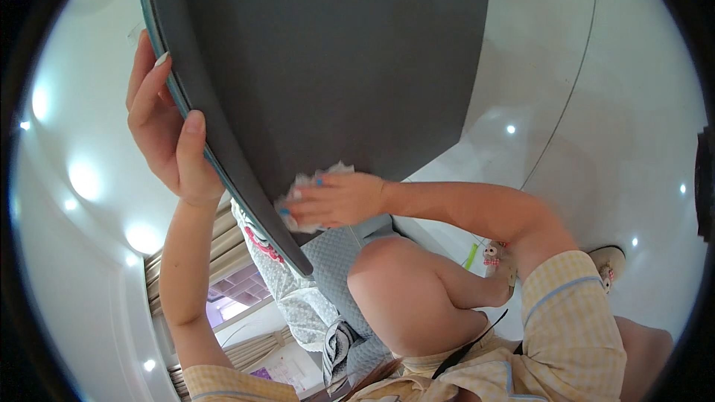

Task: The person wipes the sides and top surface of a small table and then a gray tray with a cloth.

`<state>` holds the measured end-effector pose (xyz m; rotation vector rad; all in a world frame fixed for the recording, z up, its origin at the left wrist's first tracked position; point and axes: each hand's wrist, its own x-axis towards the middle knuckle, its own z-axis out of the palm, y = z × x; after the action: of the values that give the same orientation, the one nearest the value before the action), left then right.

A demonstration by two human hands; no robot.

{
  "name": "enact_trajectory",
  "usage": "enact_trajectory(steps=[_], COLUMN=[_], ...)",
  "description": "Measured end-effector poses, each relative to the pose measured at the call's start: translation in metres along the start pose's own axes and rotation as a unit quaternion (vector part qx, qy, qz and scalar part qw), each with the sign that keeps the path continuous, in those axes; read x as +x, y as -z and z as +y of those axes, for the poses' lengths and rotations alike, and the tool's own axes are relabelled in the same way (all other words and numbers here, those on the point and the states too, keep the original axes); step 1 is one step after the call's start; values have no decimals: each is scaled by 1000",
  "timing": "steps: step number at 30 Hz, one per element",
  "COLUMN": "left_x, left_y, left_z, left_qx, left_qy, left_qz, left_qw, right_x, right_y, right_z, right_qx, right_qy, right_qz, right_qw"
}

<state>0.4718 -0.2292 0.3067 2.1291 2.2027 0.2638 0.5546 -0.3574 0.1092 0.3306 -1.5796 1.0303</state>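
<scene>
A large dark grey panel (346, 67) rises in front of me, with a raised rim (223, 139) along its left side and a thin teal outer edge. My left hand (173, 128) grips that rim, thumb on the inner side and fingers behind the outer edge. Low on the panel's face, my right hand (341, 199) presses a crumpled white wipe or tissue (299, 192) flat near the rim. Its fingers are spread over the wipe and hide much of it. Two of its nails look blue.
Below the panel is a grey quilted seat (329, 257) with a white patterned cloth (301, 301) and a black-and-white striped cloth (338, 346). My bent knee (391, 290) is close beneath my right hand. Slippers (609, 265) and a green strip (472, 255) are on the glossy tiled floor (558, 67).
</scene>
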Motion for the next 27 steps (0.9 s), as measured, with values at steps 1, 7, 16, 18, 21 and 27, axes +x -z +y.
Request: enact_trajectory(steps=[1, 7, 16, 18, 21, 27], left_x=[2, 1, -5, -5, -4, -3], left_y=[0, 5, 10, 11, 12, 9], left_z=[2, 6, 2, 2, 1, 1], left_qx=[10, 30, 76, 76, 77, 65], left_qy=[2, 29, 33, 41, 36, 35], left_qz=[-3, -19, -18, -21, -28, -27], left_qw=[1000, 999, 996, 996, 996, 997], right_x=[-8, -23, -55, -71, -97, -163], right_y=[-5, -8, 63, 78, 76, 13], right_z=[-5, -1, 145, 172, 182, 102], right_qx=[-6, -2, -103, -121, -117, -82], right_qy=[-1, 40, -360, -447, -485, -517], right_qz=[-7, 51, 170, 221, 251, 169], right_qw=[1000, 998, 912, 858, 829, 835])
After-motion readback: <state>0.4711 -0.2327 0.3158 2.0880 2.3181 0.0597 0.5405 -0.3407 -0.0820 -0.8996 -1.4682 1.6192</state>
